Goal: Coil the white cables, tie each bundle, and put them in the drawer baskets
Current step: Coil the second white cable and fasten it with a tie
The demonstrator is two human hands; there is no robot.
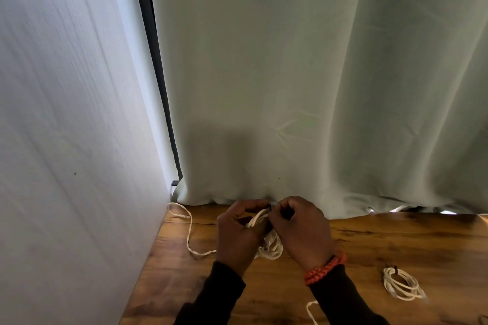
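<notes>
Two hands (pixel 272 229) grip white cable coil (pixel 269 245) — over table (pixel 396 240).

I hold a coiled white cable (pixel 268 243) between my left hand (pixel 237 235) and right hand (pixel 303 229), fingers curled round it near the table's (pixel 396 243) far edge. A tied bundle (pixel 402 283) lies toward the right edge. A loose cable (pixel 188 232) trails by the left corner.

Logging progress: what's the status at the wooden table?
Left hand and right hand grip white cable bundle, working dark tie. One tied white coil lies right. Nothing in the way.
</notes>
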